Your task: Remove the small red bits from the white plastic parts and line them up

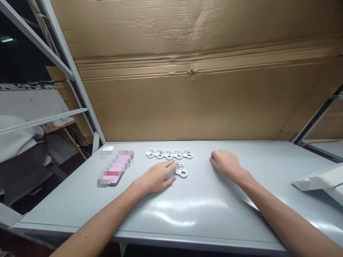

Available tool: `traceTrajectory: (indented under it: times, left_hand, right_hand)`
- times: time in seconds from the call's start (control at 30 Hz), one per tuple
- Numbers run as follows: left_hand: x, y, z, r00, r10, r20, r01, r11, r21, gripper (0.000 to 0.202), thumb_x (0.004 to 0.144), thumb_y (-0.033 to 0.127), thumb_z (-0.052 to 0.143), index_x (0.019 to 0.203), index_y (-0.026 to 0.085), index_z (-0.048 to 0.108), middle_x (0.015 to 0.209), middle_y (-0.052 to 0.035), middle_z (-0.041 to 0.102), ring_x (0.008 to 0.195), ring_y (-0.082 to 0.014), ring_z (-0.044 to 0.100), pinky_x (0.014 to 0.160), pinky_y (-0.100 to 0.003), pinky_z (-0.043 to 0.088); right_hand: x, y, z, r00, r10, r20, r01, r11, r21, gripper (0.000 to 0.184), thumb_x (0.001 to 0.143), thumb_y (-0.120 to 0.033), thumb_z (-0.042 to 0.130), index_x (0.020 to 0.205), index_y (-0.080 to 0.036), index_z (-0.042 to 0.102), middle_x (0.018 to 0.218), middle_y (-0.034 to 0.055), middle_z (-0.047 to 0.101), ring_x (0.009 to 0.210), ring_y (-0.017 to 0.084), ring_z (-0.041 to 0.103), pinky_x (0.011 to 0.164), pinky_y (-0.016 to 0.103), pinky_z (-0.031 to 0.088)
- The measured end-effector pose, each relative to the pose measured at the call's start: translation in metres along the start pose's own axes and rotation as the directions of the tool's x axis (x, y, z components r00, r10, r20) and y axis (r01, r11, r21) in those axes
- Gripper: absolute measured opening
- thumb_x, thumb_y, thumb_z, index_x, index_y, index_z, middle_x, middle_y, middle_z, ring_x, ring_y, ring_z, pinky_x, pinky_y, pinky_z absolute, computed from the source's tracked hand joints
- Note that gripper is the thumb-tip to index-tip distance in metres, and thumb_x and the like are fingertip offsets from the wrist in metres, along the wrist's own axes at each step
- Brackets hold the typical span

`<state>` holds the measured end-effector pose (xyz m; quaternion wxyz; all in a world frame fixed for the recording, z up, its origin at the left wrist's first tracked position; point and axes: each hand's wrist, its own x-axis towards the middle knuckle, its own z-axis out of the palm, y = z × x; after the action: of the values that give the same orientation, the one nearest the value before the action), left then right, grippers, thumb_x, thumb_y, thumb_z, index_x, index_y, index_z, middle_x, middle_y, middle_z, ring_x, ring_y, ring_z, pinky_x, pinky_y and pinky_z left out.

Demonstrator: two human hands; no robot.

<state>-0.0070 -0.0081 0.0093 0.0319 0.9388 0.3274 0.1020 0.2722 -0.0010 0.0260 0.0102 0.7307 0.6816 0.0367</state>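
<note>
Lying open, left hand (157, 176) sits beside a white plastic piece (181, 170); right hand (224, 161) curls empty

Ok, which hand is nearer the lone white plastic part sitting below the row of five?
Left. The left hand has its fingertips at the part's left edge, while the right hand lies farther off to the white plastic part's right.

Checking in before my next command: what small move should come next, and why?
Probably pinch the flat white perforated plastic piece with the left hand: its fingertips lie right beside it, and that piece sits apart from the row of five similar white pieces on the pale grey table. The right hand rests farther off.
</note>
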Motion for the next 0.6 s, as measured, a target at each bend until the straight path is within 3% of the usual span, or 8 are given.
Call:
traceTrajectory:
  times: [0.2, 0.6]
  left_hand:
    - [0.0, 0.001, 0.0, 0.999, -0.025, 0.036, 0.024, 1.0, 0.014, 0.047, 0.1, 0.033, 0.044, 0.144, 0.019, 0.04, 0.152, -0.0126, 0.041, 0.135, -0.0289, 0.045, 0.107, -0.041, 0.042]
    - [0.0, 0.0, 0.001, 0.998, -0.04, 0.038, 0.039, 0.999, 0.039, 0.048, 0.1, 0.034, 0.043, 0.145, 0.018, 0.041, 0.152, -0.0142, 0.041, 0.135, -0.0308, 0.046, 0.105, -0.041, 0.043]
  right_hand:
    - [0.003, -0.001, 0.004, 0.998, -0.055, -0.026, 0.055, 0.998, 0.006, 0.03, 0.08, -0.003, 0.045, 0.061, -0.02, 0.061, 0.06, 0.0027, 0.045, 0.056, 0.017, 0.04, 0.054, 0.031, 0.017]
    - [0.007, 0.0, 0.012, 0.992, -0.122, -0.039, 0.124, 0.989, 0.076, 0.024, 0.079, -0.004, 0.043, 0.066, -0.019, 0.058, 0.072, 0.0074, 0.059, 0.06, 0.018, 0.046, 0.053, 0.031, 0.02]
